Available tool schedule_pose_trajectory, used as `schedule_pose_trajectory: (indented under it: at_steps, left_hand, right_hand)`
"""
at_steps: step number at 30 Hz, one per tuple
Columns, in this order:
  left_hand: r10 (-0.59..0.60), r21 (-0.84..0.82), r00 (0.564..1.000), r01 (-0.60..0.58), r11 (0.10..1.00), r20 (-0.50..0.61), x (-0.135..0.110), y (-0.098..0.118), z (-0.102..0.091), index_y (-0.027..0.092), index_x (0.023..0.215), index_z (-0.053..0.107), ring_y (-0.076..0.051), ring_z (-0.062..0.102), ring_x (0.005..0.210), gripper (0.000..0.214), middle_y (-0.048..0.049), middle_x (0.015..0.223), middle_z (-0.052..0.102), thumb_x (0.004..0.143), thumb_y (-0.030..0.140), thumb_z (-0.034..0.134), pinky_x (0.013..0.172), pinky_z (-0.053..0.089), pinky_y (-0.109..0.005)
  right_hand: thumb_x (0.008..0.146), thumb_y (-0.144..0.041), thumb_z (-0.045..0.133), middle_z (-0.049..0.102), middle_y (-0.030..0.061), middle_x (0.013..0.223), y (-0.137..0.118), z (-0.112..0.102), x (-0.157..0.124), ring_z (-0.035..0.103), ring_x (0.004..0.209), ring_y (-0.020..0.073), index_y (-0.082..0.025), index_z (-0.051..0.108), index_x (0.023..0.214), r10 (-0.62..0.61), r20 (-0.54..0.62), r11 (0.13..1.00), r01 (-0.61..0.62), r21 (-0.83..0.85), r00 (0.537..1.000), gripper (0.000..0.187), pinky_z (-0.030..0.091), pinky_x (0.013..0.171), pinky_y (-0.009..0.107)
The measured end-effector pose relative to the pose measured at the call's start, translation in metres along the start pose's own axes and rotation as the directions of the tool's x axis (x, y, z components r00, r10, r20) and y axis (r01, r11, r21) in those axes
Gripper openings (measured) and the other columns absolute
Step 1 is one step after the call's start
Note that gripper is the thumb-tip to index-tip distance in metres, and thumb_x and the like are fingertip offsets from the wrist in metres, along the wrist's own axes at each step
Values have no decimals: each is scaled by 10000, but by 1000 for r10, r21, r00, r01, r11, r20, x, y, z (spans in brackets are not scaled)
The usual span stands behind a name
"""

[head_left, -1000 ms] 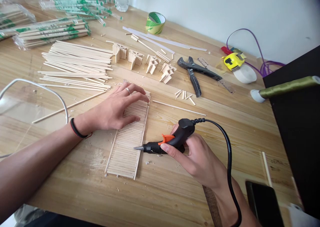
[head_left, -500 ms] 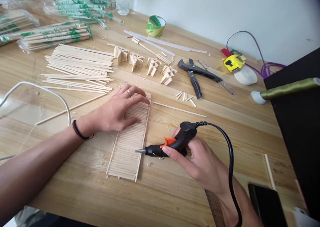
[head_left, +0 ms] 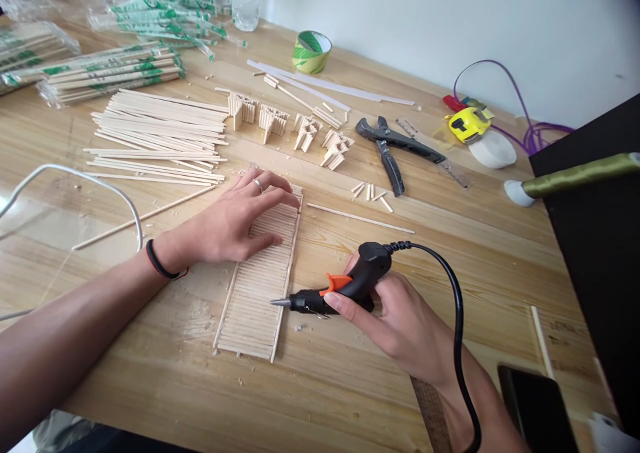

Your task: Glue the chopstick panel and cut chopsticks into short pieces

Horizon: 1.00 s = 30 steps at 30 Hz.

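Note:
My right hand (head_left: 385,313) grips a black hot glue gun (head_left: 367,266) with an orange trigger. Its metal nozzle points left, over a flat panel of thin wooden sticks (head_left: 250,313) laid side by side between two long edge sticks. Across the panel's far end rests my left hand (head_left: 245,216), fingers spread and holding nothing; part of the panel is hidden beneath it. A single wooden stick (head_left: 360,218) lies to the right of the panel, with several short cut pieces (head_left: 373,193) beyond it.
Loose sticks (head_left: 160,133) and wrapped chopstick packs (head_left: 115,70) lie at the left. Several small stick assemblies (head_left: 274,120) stand behind the panel. A cutter (head_left: 390,150), green tape roll (head_left: 311,52) and yellow tape measure (head_left: 470,124) sit farther back. A black phone-like object (head_left: 535,406) is at lower right.
Almost nothing differs. The view has shifted very slightly; both hands, the glue gun and the panel keep practically the same positions.

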<state>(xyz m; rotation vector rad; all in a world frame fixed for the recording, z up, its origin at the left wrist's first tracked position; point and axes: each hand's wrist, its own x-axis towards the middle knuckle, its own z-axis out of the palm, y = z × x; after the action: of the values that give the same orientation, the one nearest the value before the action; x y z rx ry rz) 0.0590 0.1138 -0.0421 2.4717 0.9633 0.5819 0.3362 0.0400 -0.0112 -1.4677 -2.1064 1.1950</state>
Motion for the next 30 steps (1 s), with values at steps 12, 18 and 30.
schedule_pose_trajectory:
  at_steps: [12,18,30]
  left_hand:
    - [7,-4,1000,-7,1000,-7,1,0,0,210,1327,585,-337,507,1212,474,-121,1345,576,903,402,668,1103,386,-542]
    - [-1,17,1000,1,1000,6,1,0,0,213,1335,577,-331,503,1219,472,-117,1356,566,912,408,649,1105,390,-534]
    - [5,15,1000,-5,1000,-1,1,0,0,203,1330,586,-325,504,1205,480,-122,1343,574,907,417,666,1096,393,-520]
  right_hand:
    - [928,-450,643,682,41,809,1,2,-1,639,727,206,-214,664,817,-12,11,1000,11,25,1000,262,492,641,324]
    - [940,-440,643,703,48,823,3,2,0,660,751,218,-213,680,862,-14,-34,1000,13,-23,999,243,514,675,336]
    - [937,-438,633,646,18,749,-1,1,1,619,685,191,-218,652,791,-17,-23,1000,17,9,1000,265,469,622,310]
